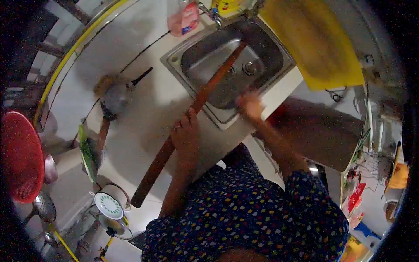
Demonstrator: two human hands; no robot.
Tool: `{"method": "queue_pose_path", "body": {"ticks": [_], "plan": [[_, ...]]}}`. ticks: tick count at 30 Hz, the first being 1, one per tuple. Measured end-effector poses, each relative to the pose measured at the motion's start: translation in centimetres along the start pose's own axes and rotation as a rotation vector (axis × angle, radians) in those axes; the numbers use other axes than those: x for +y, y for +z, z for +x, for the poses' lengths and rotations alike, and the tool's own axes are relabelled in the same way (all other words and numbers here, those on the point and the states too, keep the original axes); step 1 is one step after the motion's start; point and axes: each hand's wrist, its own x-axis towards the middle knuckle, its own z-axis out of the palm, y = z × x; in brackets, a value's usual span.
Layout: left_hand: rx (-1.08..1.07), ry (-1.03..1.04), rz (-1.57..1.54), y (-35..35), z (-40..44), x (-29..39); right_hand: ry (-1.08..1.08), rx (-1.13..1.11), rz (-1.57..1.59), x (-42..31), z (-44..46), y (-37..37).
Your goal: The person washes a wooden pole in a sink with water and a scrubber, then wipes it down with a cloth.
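A long, flat brown strip that looks like wood (216, 79) runs diagonally from the worktop across the near edge of the steel sink (174, 65). My left hand (185, 131) is wrapped round it near its middle. The strip's far end hangs over the basin by the drains; its near end rests over the counter at the lower left. At the sink's near right corner is my right hand (251, 106), apart from the strip. Motion smears its fingers, so I cannot make out their pose or anything in them.
Behind the sink stand a tap (214, 16) and a pink-labelled bottle (183, 19). A yellow mat (316, 48) lies right of the basin. On the left are a round metal utensil (117, 99), green leaves (86, 148), a red basket (22, 157) and a pot (114, 192).
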Motion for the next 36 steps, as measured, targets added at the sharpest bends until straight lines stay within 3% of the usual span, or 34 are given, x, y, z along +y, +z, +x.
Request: {"method": "queue_pose_path", "body": {"ticks": [1,2,4,5,8,10,11,12,13,15,16,17,19,21,23,25,27,28,30,31,32,34,36], "plan": [[0.064,0.009,0.037,0.5,-0.1,0.0,-0.172,-0.094,-0.059,-4.0,-2.7,-0.4],[0.063,-0.006,0.044,-0.3,0.1,0.3,-0.181,-0.059,0.059,-6.1,-3.6,-0.8],[-0.210,-0.106,-0.172,-2.2,1.0,0.4,-0.214,0.007,0.295,-10.2,-5.3,-1.7],[-0.200,-0.123,-0.163,-2.3,1.5,-0.2,-0.247,-0.237,0.181,-10.3,-3.8,-2.4],[-0.260,-0.082,-0.503,-2.6,1.7,-0.8,-0.069,-0.224,0.585,-8.7,-1.1,-3.2],[-0.494,-0.077,-0.397,-2.7,3.4,-0.6,0.193,-0.362,0.503,-9.2,3.7,-6.2],[-0.565,-0.078,-0.357,-2.8,4.2,-0.8,0.007,-0.033,0.689,-9.1,6.2,-6.8],[-0.494,-0.072,-0.351,-3.0,4.1,-1.1,-0.172,0.291,0.863,-9.2,7.7,-7.0],[-0.425,-0.062,-0.345,-3.2,4.1,-1.3,-0.180,0.283,0.867,-10.0,8.7,-6.5],[-0.427,-0.062,-0.264,-3.6,5.0,-3.3,-0.648,0.008,0.654,-12.6,10.8,-4.4],[-0.428,-0.062,-0.222,-3.4,5.9,-4.8,-0.658,0.015,0.656,-13.2,11.1,-3.3],[-0.428,-0.061,-0.180,-3.1,6.7,-6.4,-0.740,0.042,0.432,-14.0,11.0,-2.1],[-0.658,-0.250,-0.159,-0.6,8.7,-9.9,-0.822,0.072,0.207,-15.7,12.7,-0.7],[-0.585,-0.221,-0.081,2.7,7.8,-11.3,-0.932,0.221,0.318,-17.3,15.8,0.3],[-0.510,-0.191,0.001,3.2,7.5,-11.1,-0.890,0.228,0.225,-20.3,18.4,-0.9],[-0.609,-0.345,0.025,2.4,7.1,-9.4,-0.841,0.226,0.136,-22.0,20.0,-2.6],[-0.655,-0.397,-0.033,3.0,6.7,-9.7,-0.830,0.013,0.199,-23.2,21.8,-3.8],[-0.674,-0.397,-0.103,3.4,6.6,-10.2,-0.831,0.013,0.201,-23.1,22.9,-2.4],[-0.676,-0.401,-0.121,4.1,6.2,-10.5,-0.884,0.447,0.428,-22.7,25.4,0.9],[-0.677,-0.400,-0.141,4.4,6.0,-10.5,-0.884,0.440,0.430,-23.1,26.8,1.2],[-0.684,-0.401,-0.143,4.7,5.7,-10.5,-0.636,0.287,0.455,-23.5,28.2,1.3],[-0.635,-0.407,-0.176,5.2,5.3,-10.4,-0.389,0.131,0.467,-23.7,28.3,0.4],[-0.596,-0.404,-0.212,5.2,5.2,-10.6,-0.551,0.470,0.423,-22.7,27.6,-1.1]]}}
